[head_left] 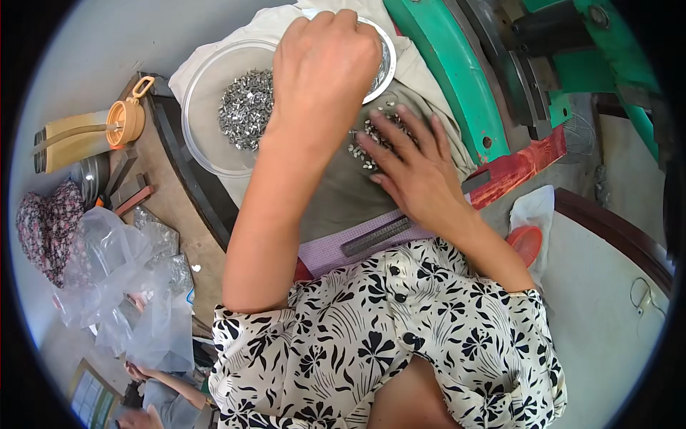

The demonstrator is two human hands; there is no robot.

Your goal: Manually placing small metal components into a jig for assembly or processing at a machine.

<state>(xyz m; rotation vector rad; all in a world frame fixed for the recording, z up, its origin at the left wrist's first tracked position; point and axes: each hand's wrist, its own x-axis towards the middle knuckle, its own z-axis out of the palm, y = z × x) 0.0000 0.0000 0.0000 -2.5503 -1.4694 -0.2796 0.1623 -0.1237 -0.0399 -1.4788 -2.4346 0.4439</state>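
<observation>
My left hand is closed in a fist, raised over the cloth between a basin and a dish. Its fingertips are turned away, so whatever they hold is hidden. Left of it, a pale round basin contains a heap of small silvery metal pieces. Partly behind the fist is a round dish with shiny pieces in it. My right hand lies with fingers spread on the olive-grey cloth. Several loose metal pieces are scattered under and beside its fingers.
A green machine frame borders the cloth on the right. Near my body, a dark ridged strip rests on a purple mat. An orange-capped bottle and clear plastic bags are at left. Another person appears lower left.
</observation>
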